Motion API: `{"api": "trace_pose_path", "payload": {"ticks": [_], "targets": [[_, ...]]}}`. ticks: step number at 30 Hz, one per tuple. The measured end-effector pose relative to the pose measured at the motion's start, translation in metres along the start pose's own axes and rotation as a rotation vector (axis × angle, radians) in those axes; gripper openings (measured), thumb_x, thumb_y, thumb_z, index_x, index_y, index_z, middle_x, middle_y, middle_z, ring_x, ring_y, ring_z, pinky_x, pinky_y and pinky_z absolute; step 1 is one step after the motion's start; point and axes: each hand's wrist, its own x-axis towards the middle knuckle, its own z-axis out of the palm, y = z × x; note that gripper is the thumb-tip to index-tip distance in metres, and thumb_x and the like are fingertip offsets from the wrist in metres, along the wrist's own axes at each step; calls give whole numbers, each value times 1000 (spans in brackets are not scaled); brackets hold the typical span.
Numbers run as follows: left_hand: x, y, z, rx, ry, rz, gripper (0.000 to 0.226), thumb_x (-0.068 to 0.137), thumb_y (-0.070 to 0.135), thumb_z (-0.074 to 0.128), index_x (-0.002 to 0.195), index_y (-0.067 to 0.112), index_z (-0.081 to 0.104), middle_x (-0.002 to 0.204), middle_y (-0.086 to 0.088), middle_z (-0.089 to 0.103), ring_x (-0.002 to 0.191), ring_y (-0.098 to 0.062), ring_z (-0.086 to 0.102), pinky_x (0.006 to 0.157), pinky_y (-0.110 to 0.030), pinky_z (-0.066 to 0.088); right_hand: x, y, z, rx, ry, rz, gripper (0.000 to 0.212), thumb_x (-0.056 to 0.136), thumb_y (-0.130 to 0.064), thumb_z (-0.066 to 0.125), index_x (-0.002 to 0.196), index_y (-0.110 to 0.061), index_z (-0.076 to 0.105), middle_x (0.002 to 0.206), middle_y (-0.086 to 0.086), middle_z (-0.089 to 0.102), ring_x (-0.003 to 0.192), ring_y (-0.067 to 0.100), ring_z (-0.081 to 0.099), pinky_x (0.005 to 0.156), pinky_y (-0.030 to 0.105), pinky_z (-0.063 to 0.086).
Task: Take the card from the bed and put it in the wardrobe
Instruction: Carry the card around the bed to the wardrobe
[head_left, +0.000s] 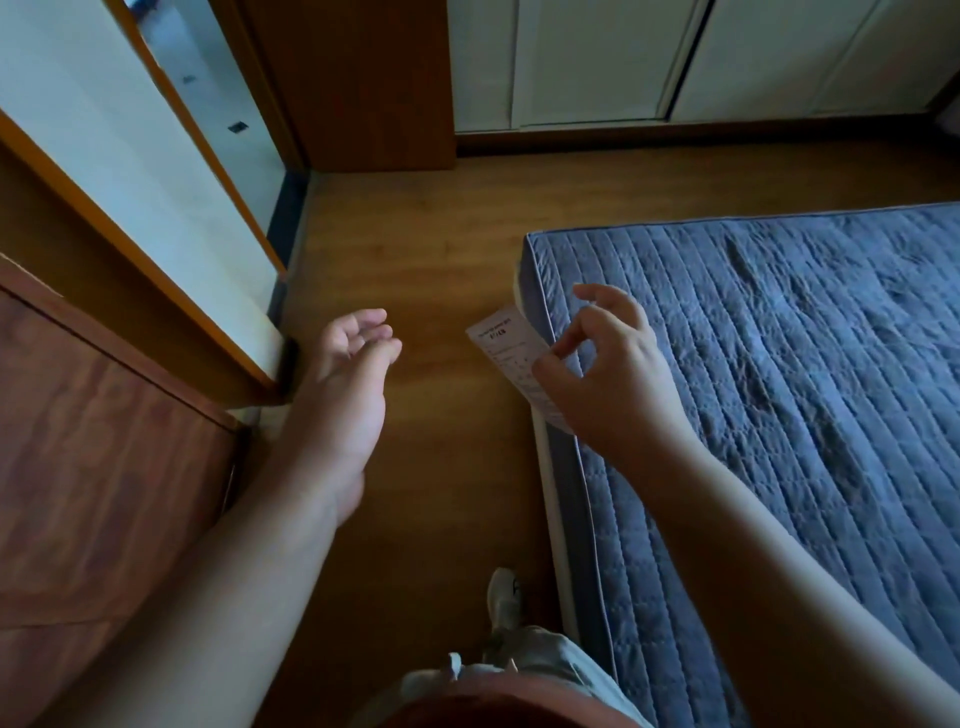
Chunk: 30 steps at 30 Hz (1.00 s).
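Card (511, 358): 1 white slip with dark printed lines, pinched at its lower long edge between thumb and fingers of the right hand (608, 374). It hangs in the air over the wooden floor (426, 239), just beside the near corner of the bed (753, 374), tilted with its printed face up. The heading and rows of print are too small and blurred to read.

Left hand (348, 395): palm turned up, fingers loosely curled, holding nothing, apart from the card and raised over the floor beside the wooden furniture at left.

Bed: mattress under a blue-grey quilted cover with stitched channels, pale piping along the edge.

Wardrobe (571, 62): pale panelled doors along the far wall, closed as far as the view shows, well apart from the card.

Wooden cabinet (104, 441): reddish-brown panel at lower left, next to a pale board with orange-brown edging.

Shoe (504, 597): 1 white shoe on the floor beside the bed base, below light-coloured shorts.
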Motion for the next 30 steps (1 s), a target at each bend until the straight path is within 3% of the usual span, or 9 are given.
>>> {"api": "trace_pose_path", "payload": {"ticks": [13, 16, 23, 28, 30], "targets": [[91, 39, 61, 17, 16, 12, 31, 100, 37, 53, 130, 38, 57, 125, 17, 60, 109, 0, 55, 103, -40, 48, 120, 17, -14, -39, 15, -40, 24, 79, -48, 64, 78, -25, 57, 152, -4, 47, 140, 22, 43, 101, 38, 40], [120, 45, 64, 20, 7, 10, 32, 100, 36, 52, 131, 37, 57, 131, 14, 60, 113, -6, 56, 95, -35, 48, 145, 17, -7, -47, 21, -31, 23, 83, -44, 69, 77, -27, 55, 152, -5, 47, 139, 21, 44, 103, 41, 43], [214, 66, 68, 14, -34, 18, 34, 100, 40, 51, 133, 39, 56, 134, 14, 59, 119, -8, 56, 101, -42, 49, 227, 4, 16, -91, 39, 6, 24, 83, -43, 69, 81, -21, 59, 152, -3, 47, 139, 22, 45, 103, 41, 43], [297, 89, 64, -2, -95, 45, 33, 101, 36, 51, 134, 35, 55, 134, 12, 58, 107, 0, 55, 82, -27, 46, 303, -22, 42, -119, 43, 30, 25, 82, -44, 66, 82, -20, 59, 152, -2, 47, 137, 23, 46, 95, 35, 41], [329, 98, 60, 4, -99, 50, 35, 101, 36, 51, 135, 35, 55, 136, 11, 57, 114, -6, 55, 89, -32, 47, 334, -31, 55, -126, 46, 31, 23, 83, -43, 68, 81, -23, 57, 152, -4, 47, 136, 22, 47, 92, 33, 39]]}}
